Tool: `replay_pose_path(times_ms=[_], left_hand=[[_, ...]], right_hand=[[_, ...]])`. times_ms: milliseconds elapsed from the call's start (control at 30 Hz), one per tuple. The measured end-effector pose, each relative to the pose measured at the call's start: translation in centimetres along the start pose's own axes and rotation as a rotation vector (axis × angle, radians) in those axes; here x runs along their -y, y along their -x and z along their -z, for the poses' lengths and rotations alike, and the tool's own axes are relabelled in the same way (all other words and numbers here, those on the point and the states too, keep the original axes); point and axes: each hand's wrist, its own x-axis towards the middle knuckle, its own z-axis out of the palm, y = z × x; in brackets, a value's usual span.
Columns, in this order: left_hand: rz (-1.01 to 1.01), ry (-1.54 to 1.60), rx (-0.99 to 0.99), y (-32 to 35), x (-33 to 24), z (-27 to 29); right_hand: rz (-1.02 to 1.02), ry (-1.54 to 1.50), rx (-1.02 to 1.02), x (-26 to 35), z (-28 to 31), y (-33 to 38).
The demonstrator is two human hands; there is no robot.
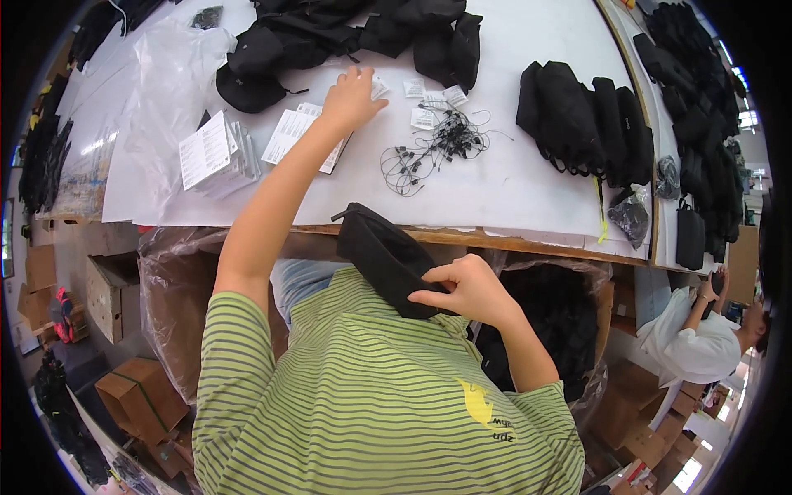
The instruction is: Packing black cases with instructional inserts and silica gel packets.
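Note:
My right hand [470, 289] grips a black zippered fabric pouch [379, 252] near its lower end, thumb and fingers closed on the cloth, in front of my body at the table's edge. My left arm stretches over the white table [330, 202]. On its far side my left hand [353, 101] is open, thumb apart from the curved fingers, beside a small white packet [379, 86]. Several similar packets [422, 118] lie to its right, by a tangle of thin black tag strings [450, 136]. Printed white cards [290, 134] rest under and left of my forearm.
Black pouches pile up at the far side [305, 37]; more black pouches [569, 120] stand at the right. A stack of white cards [213, 154] sits by clear plastic sheeting [161, 91]. Plastic-lined boxes [181, 305] stand below the edge. Another person [697, 338] works at far right.

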Motion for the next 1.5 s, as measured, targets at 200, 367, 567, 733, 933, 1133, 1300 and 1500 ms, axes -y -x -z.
replay_pose_path(times_ms=[200, 367, 567, 733, 933, 1133, 1300, 1500], left_hand=[[0.088, -0.007, 0.182, -2.1, 1.1, 0.9], [0.118, 0.803, 0.264, -0.5, -5.7, 8.0], [-0.169, 0.728, 0.597, 3.2, -10.0, 13.8], [-0.078, 0.685, 0.388, 2.2, -6.6, 13.0], [0.176, 0.712, -0.342, 6.0, -5.6, 12.7], [-0.321, 0.477, 0.302, 9.6, -10.9, 17.0], [-0.116, 0.32, -0.068, 10.9, -10.0, 17.5], [0.444, 1.64, -0.06, 15.7, -7.6, 11.5]], right_hand=[[0.169, 0.163, -0.201, -0.6, 1.1, 0.9], [0.267, 0.421, -0.328, -0.8, 3.5, 0.0], [0.295, 0.621, -0.301, 0.2, 5.0, -2.0], [0.338, 0.668, -0.351, 0.9, 4.7, -2.2], [0.36, 0.642, -0.616, 1.0, 4.1, -2.1], [0.536, 0.689, -0.531, 1.2, 3.0, -2.8], [0.524, 0.741, -0.574, 2.3, 3.9, -2.6], [0.572, 0.582, -0.696, 4.2, 2.1, -3.8]])
